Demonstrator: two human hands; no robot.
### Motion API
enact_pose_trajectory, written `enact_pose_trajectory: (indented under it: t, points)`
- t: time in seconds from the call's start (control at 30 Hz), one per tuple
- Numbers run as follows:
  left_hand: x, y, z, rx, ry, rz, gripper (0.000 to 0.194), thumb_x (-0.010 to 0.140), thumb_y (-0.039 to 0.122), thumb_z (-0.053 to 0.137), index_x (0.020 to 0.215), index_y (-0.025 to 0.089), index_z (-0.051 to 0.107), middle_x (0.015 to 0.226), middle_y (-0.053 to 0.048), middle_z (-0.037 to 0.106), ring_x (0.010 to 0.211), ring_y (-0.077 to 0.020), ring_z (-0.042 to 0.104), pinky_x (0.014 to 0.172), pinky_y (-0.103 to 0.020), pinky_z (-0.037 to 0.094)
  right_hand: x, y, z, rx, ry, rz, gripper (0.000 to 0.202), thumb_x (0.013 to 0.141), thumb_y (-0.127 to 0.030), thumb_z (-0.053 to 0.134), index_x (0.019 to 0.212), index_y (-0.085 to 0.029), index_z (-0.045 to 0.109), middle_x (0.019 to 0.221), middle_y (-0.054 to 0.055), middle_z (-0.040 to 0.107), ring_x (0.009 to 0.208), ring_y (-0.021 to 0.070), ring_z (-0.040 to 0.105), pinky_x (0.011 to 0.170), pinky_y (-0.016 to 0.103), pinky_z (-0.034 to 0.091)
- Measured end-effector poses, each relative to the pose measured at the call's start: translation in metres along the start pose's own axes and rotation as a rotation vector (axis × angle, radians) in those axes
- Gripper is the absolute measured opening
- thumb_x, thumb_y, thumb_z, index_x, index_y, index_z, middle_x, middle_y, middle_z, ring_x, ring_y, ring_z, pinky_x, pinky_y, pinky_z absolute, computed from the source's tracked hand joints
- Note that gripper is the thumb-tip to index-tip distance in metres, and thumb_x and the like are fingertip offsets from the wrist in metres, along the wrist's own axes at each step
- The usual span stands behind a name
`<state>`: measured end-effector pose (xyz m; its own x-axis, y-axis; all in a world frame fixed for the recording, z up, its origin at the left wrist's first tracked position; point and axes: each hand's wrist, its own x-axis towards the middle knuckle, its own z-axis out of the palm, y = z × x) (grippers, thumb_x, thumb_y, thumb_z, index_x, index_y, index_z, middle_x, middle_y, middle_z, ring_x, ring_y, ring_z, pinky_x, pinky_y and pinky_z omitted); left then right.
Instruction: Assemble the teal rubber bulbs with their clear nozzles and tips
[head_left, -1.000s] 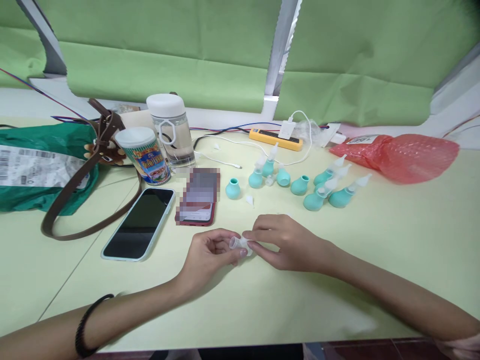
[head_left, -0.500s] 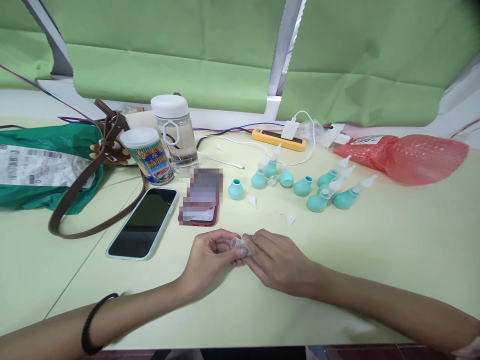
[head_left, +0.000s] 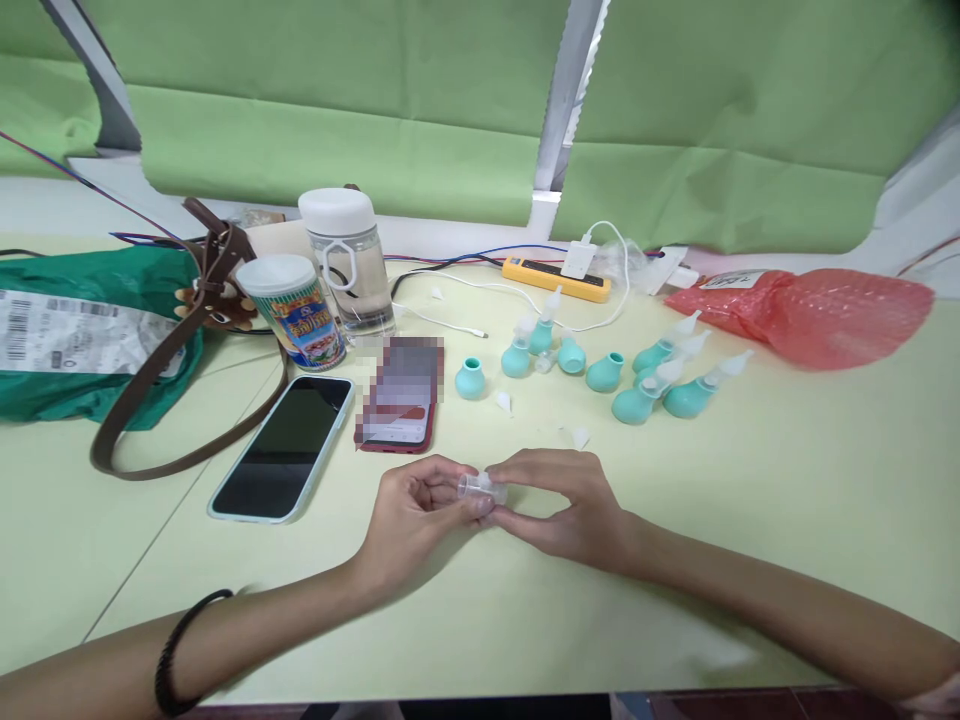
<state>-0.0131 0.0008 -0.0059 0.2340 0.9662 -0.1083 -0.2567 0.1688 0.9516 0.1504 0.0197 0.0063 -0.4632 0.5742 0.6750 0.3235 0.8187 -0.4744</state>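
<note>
Between my two hands is a small clear plastic tube connector [head_left: 474,487], lying roughly sideways above the table. My left hand [head_left: 424,505] pinches it between thumb and fingers from the left. From the right, the thumb and fingertips of my right hand [head_left: 570,505] close on its other end. Fingertips cover part of the piece. Farther back stand several turquoise rubber bulbs; one open-necked bulb [head_left: 470,380] is nearest to my hands, and another bulb [head_left: 691,398] on the right carries a translucent pointed tip [head_left: 731,365]. A second clear connector [head_left: 545,360] lies among the bulbs.
On the left are a black-screened phone [head_left: 281,450], a red-cased phone [head_left: 401,400], a patterned can [head_left: 296,315], a water bottle [head_left: 356,280], a brown strap [head_left: 112,440] and a green parcel [head_left: 169,300]. Behind are an orange power strip [head_left: 555,279] and a red plastic bag [head_left: 840,315].
My right hand's fingers have spread wider and shifted on the connector, so more of the clear piece shows. My left hand keeps its pinch. The bulbs have not moved.
</note>
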Motion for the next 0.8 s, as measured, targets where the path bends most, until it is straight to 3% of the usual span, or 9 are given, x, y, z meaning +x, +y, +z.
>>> enact_pose_trajectory:
  t: [0.13, 0.3, 0.43, 0.63, 0.8]
  points:
    - [0.001, -0.001, 0.000, 0.009, 0.008, -0.002, 0.015, 0.060, 0.011, 0.070, 0.072, 0.013, 0.062, 0.063, 0.000, 0.067, 0.058, -0.0107, 0.062, 0.057, -0.019, 0.053, -0.001, 0.001, 0.002, 0.025, -0.058, -0.008, 0.011, 0.068, -0.011, 0.059, 0.079, -0.013, 0.059, 0.069, 0.005, 0.064, 0.064, 0.0116, 0.060, 0.056, 0.021, 0.049]
    - [0.003, 0.001, 0.000, 0.003, 0.024, 0.007, 0.014, 0.059, 0.012, 0.070, 0.069, 0.013, 0.060, 0.060, 0.000, 0.066, 0.054, -0.0104, 0.061, 0.055, -0.021, 0.053, -0.004, 0.002, 0.004, -0.027, 0.031, -0.001, 0.020, 0.065, -0.015, 0.063, 0.085, -0.014, 0.058, 0.073, 0.006, 0.066, 0.065, 0.0130, 0.061, 0.058, 0.022, 0.050]
    - [0.003, -0.001, 0.000, 0.002, 0.019, 0.004, 0.014, 0.060, 0.013, 0.070, 0.069, 0.013, 0.060, 0.058, 0.000, 0.065, 0.052, -0.0107, 0.060, 0.054, -0.022, 0.052, -0.002, 0.004, 0.005, 0.063, 0.012, -0.013, 0.020, 0.065, -0.014, 0.064, 0.086, -0.013, 0.060, 0.073, 0.007, 0.066, 0.068, 0.0135, 0.062, 0.060, 0.022, 0.052]
    - [0.004, 0.000, 0.001, 0.007, 0.041, 0.001, 0.014, 0.061, 0.013, 0.069, 0.071, 0.013, 0.059, 0.058, 0.000, 0.065, 0.051, -0.0102, 0.060, 0.055, -0.022, 0.052, -0.006, 0.007, 0.013, 0.245, 0.028, 0.170, 0.018, 0.062, -0.014, 0.064, 0.080, -0.013, 0.062, 0.075, 0.007, 0.066, 0.066, 0.0151, 0.062, 0.059, 0.024, 0.053]
    - [0.004, 0.003, 0.002, 0.047, 0.050, 0.016, 0.015, 0.063, 0.016, 0.068, 0.072, 0.013, 0.056, 0.061, 0.000, 0.065, 0.052, -0.0096, 0.059, 0.052, -0.020, 0.049, 0.001, 0.003, 0.001, 0.308, -0.094, 0.269, 0.029, 0.061, -0.018, 0.066, 0.089, -0.014, 0.060, 0.078, 0.006, 0.065, 0.068, 0.0142, 0.062, 0.064, 0.025, 0.053]
